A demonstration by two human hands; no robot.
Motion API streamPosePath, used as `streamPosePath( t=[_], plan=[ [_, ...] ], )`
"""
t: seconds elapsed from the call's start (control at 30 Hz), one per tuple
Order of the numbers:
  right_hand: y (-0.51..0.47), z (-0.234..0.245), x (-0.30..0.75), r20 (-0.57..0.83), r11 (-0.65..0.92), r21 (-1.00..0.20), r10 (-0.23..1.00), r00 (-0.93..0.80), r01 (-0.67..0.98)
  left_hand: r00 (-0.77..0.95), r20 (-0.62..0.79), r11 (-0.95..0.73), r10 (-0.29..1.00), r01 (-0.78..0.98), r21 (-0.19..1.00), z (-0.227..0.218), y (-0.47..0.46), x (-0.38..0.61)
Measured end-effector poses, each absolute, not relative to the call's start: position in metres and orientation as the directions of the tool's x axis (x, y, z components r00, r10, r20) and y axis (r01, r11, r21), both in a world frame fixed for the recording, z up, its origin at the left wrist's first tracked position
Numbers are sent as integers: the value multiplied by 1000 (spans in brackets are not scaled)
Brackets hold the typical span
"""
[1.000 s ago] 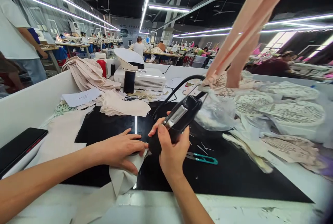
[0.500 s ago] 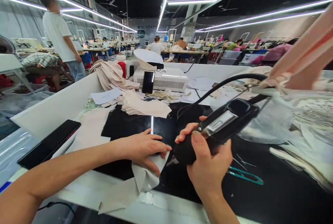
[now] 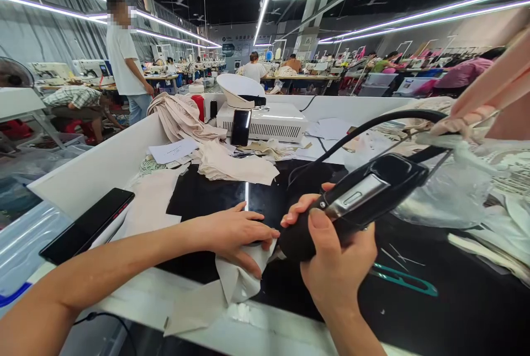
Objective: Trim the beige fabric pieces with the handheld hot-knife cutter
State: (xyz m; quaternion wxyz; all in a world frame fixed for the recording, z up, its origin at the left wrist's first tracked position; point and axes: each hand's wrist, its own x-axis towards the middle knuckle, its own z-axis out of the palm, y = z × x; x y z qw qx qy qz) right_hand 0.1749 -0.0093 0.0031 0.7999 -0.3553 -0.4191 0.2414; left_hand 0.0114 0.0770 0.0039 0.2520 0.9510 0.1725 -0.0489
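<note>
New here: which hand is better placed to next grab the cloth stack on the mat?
Likely the left hand: nearer the cloth stack and touching loose cloth, while the right hand grips a black tool.

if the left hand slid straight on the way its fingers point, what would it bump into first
Most likely the rounded end of the black handheld tool, gripped by the right hand. Any gap beyond the left hand's fingertips looks small; depth there is unclear.
</note>
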Motion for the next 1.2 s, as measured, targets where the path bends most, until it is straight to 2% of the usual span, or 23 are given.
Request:
streamPosePath(
  t=[0.2, 0.37, 0.67, 1.07, 1.2],
  plan=[
    [-9, 3, 174, 500, 617, -784, 696, 514, -72, 938, -183, -817, 295, 347, 461, 5, 77, 11],
    [-14, 3, 173, 485, 624, -772, 702, 521, -122, 937, -189, -816, 292, 347, 462, 5, 78, 12],
    [-16, 1, 169, 488, 615, -780, 712, 505, -114, 949, -166, -863, 268, 313, 398, 3, 80, 12],
    [-19, 1, 167, 493, 615, -778, 722, 486, -126, 960, -114, -885, 254, 278, 373, -5, 82, 9],
    [-20, -1, 165, 475, 594, -796, 732, 489, -117, 963, -85, -874, 255, 268, 405, -9, 84, 9]
  ],
)
